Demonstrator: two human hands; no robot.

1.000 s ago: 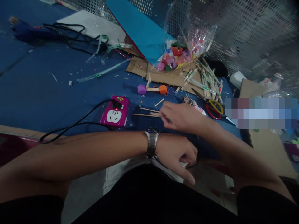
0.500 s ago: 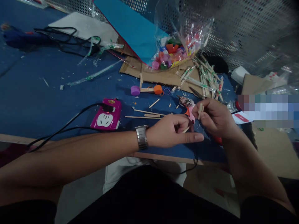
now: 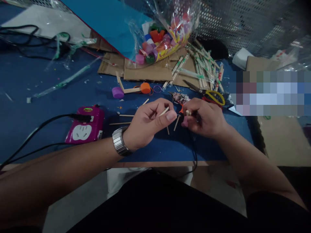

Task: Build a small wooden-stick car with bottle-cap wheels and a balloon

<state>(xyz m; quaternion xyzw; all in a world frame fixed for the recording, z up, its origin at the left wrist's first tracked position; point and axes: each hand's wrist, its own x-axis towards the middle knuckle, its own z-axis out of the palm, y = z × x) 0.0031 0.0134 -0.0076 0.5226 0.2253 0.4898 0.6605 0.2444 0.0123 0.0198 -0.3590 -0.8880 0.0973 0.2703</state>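
Note:
A short wooden stick (image 3: 164, 111) is pinched between the thumb and fingers of my left hand (image 3: 148, 124), which wears a metal watch. Close to its right, my right hand (image 3: 205, 118) is closed around short wooden sticks (image 3: 188, 113), their ends showing at the fingertips. A pink glue gun (image 3: 184, 122) with a dirty, wrapped front part lies beside and partly under my right hand. Thin sticks (image 3: 120, 123) lie under and around my left hand. Behind them, joined sticks (image 3: 132, 90) link a purple cap (image 3: 118, 93) and an orange cap (image 3: 145, 88).
A magenta power socket (image 3: 85, 125) with cables sits at left. At the back are a clear bag of coloured caps (image 3: 160, 42), cardboard (image 3: 145, 72) and wrapped chopsticks (image 3: 204, 64). Yellow-handled scissors (image 3: 215, 97) lie behind my right hand.
The view has shifted to the right. My right hand has moved down beside the glue gun, still holding sticks. My left hand's thumb has drawn in toward its fingers, and the scissors' handle now shows.

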